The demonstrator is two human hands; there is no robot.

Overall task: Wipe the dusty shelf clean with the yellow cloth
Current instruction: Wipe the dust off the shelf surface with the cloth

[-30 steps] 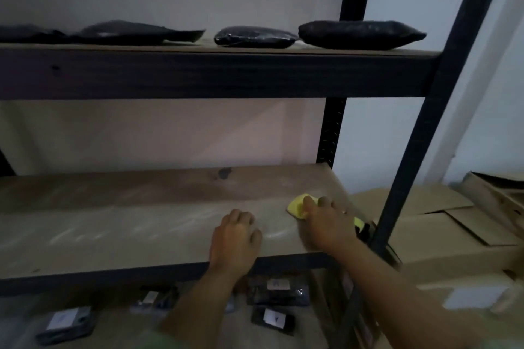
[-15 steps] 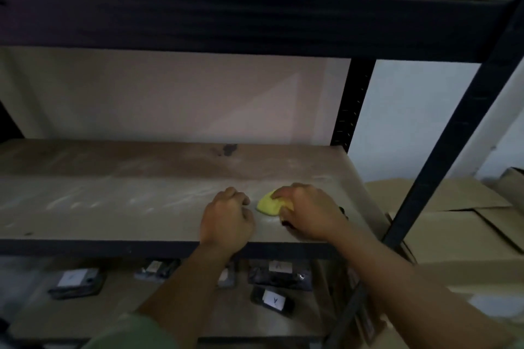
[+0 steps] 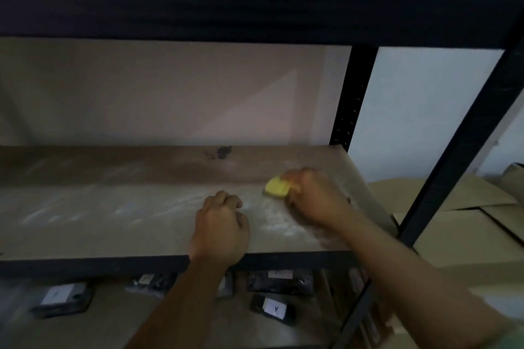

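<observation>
The dusty wooden shelf [image 3: 113, 215] spans the middle of the head view, with pale dust streaks across it and a dark stain near the back. My right hand [image 3: 314, 198] presses the yellow cloth [image 3: 276, 187] onto the right part of the board; only the cloth's left end shows past my fingers. My left hand [image 3: 219, 227] rests as a loose fist on the shelf near its front edge, holding nothing, a short way left of the cloth.
A dark upper shelf beam [image 3: 255, 0] hangs close overhead. Black metal uprights [image 3: 351, 99] [image 3: 459, 144] stand at the right. Labelled black packets [image 3: 273, 307] lie on the lower shelf. Flattened cardboard boxes [image 3: 465, 215] are stacked beyond the right upright.
My right hand slid the cloth left along the shelf, then farther back and right again. The left hand curled into a fist. The camera dropped, so the upper shelf's top is out of view.
</observation>
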